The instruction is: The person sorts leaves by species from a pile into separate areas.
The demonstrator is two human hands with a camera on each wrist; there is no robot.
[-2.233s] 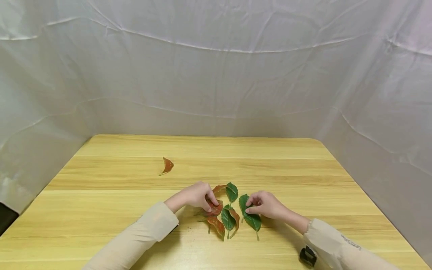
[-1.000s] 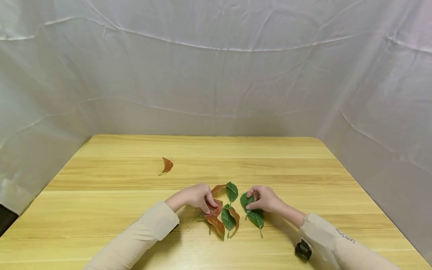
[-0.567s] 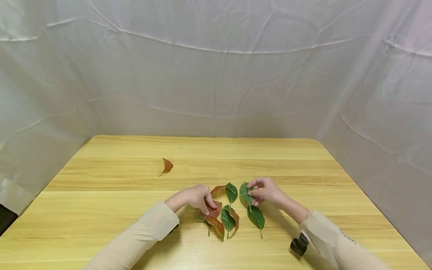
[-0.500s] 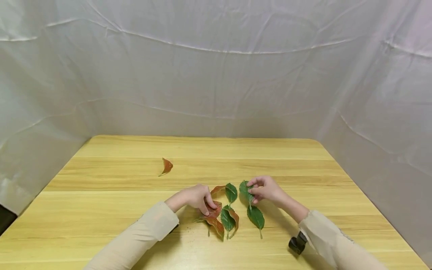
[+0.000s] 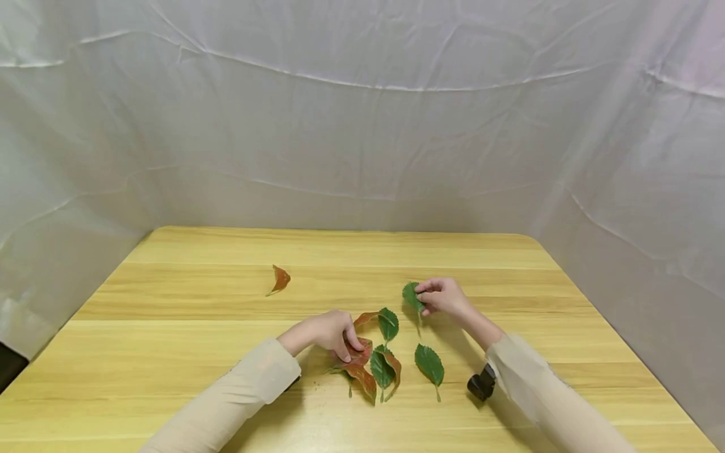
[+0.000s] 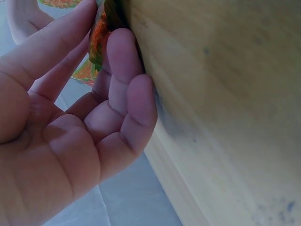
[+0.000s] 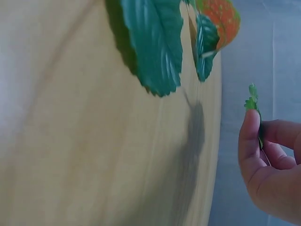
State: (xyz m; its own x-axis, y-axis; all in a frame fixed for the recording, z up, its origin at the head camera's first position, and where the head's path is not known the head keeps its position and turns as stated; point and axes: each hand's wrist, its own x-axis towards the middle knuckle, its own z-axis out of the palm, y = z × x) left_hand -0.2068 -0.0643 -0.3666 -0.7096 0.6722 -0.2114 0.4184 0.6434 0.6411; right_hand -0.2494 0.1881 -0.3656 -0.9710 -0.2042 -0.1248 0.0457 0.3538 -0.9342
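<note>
In the head view my right hand (image 5: 447, 297) pinches a green leaf (image 5: 411, 295) by its edge between thumb and fingers. That leaf is off the table, its stem hanging down; the right wrist view shows the same leaf (image 7: 261, 136) nearly edge-on. My left hand (image 5: 331, 332) pinches a red leaf (image 5: 360, 352) low over the table, thumb and forefinger on it. In the left wrist view the other fingers (image 6: 141, 101) curl near the tabletop, and part of the leaf (image 6: 99, 35) is hidden.
Beside the left hand lie a curled red leaf (image 5: 362, 379), a green leaf (image 5: 382, 367) with red folded against it, and another green leaf (image 5: 388, 324). A single green leaf (image 5: 429, 363) lies to the right. Farther off is a red leaf (image 5: 281, 278) on the wooden table (image 5: 187, 296).
My right hand has lifted one green leaf off the other and carried it away from me, toward the table's far side. The left hand has stayed almost still on the red leaf.
</note>
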